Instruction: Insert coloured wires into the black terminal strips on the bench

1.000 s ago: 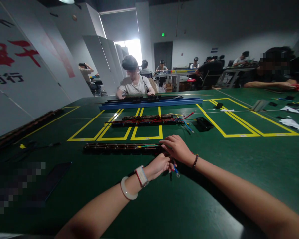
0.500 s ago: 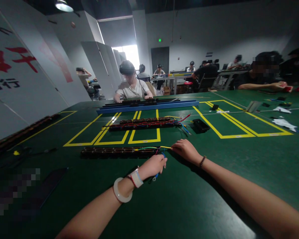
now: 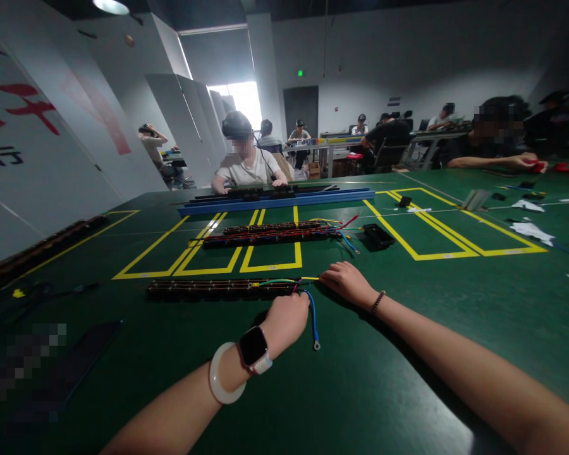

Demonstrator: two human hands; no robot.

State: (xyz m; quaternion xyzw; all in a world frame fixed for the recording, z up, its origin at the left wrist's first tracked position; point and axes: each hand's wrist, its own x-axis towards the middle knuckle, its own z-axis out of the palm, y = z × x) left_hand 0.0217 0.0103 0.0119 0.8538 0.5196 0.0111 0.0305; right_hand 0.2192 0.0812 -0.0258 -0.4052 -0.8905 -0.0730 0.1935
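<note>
A long black strip with copper-coloured lines (image 3: 208,289) lies on the green table in front of me. At its right end is my left hand (image 3: 287,319), closed, with the fingertips turned down and out of sight; what they grip is hidden. From beside it a blue wire with a ring terminal (image 3: 315,319) hangs toward me on the table. My right hand (image 3: 348,282) pinches the end of a yellow-green wire (image 3: 308,279), which runs back along the strip to a yellow terminal (image 3: 254,285).
Behind lie wired black strips (image 3: 275,237), a small black tray (image 3: 378,237) and long blue rails (image 3: 275,202). Yellow tape outlines (image 3: 272,268) mark the table. A dark flat panel (image 3: 88,357) lies at left, white scraps (image 3: 531,231) at right. A co-worker (image 3: 249,161) sits opposite.
My left hand has rolled over, so the watch face shows. The blue wire that was under it now lies out to its right. My right hand keeps its pinch; the view has shifted slightly.
</note>
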